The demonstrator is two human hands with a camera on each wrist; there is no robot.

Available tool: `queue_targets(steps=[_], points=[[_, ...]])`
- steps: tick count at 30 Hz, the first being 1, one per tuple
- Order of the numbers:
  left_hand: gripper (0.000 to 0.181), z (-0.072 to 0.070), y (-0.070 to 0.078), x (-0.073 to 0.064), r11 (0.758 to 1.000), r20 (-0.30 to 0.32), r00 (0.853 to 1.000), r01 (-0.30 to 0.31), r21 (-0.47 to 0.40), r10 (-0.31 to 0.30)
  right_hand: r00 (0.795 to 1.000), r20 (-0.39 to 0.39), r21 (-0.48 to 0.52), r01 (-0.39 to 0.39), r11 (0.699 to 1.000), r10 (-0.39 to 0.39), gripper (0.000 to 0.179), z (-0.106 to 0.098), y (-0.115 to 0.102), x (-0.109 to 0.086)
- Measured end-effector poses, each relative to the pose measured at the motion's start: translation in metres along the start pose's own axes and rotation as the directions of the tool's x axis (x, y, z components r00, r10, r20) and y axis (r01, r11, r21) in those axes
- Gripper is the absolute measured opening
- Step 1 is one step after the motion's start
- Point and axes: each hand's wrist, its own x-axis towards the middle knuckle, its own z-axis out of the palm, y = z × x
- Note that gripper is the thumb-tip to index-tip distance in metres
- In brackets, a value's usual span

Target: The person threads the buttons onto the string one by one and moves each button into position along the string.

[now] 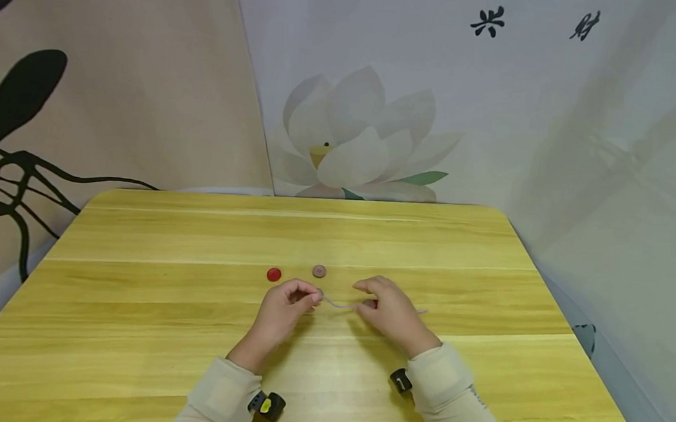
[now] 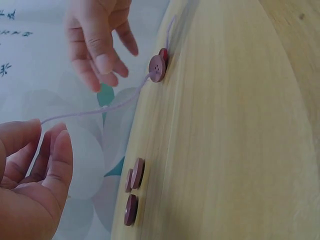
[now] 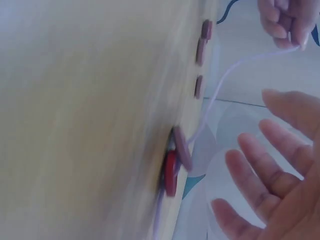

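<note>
My left hand (image 1: 283, 308) pinches one end of a thin pale purple cord (image 2: 100, 111) between thumb and fingertip, above the table. The cord slopes down to a mauve round button (image 2: 157, 68) and passes through it. Right behind that one, a red button (image 3: 170, 173) also sits on the cord, and the tail trails along the wood. Over these two buttons is my right hand (image 1: 391, 312), its fingers spread and apart from the cord in the right wrist view. Its palm partly hides the threaded buttons in the head view.
Beyond my left hand lie loose buttons, among them a red one (image 1: 273, 274) and a brownish one (image 1: 319, 271). The wooden table (image 1: 152, 303) ends at a back edge against a printed curtain (image 1: 495, 117).
</note>
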Motion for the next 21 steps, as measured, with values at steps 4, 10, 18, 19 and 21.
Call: queue_targets(steps=[4, 10, 18, 19, 21], points=[[0.007, 0.0, 0.0, 0.0, 1.0, 0.001, 1.0, -0.002, -0.013, 0.002, 1.0, -0.022, 0.069, 0.009, 0.998, -0.008, 0.033, 0.005, -0.006, 0.0], [0.007, 0.0, -0.002, 0.0, 1.0, 0.015, 1.0, 0.003, -0.028, -0.002, 0.998, -0.046, 0.11, 0.039, 0.993, -0.034, 0.03, 0.011, -0.013, -0.001], [0.007, 0.0, -0.002, 0.0, 0.999, 0.014, 1.0, 0.004, -0.032, -0.003, 0.998, -0.04, 0.142, 0.049, 0.989, -0.044, 0.029, 0.018, -0.02, -0.002], [0.007, 0.0, -0.002, 0.0, 0.999, 0.013, 1.0, 0.007, -0.034, -0.006, 0.998, -0.039, 0.148, 0.049, 0.988, -0.044, 0.028, 0.019, -0.021, -0.002], [0.007, 0.0, -0.002, 0.0, 0.999, 0.013, 1.0, 0.009, -0.035, -0.009, 0.998, -0.037, 0.158, 0.048, 0.986, -0.042, 0.028, 0.02, -0.024, -0.003]])
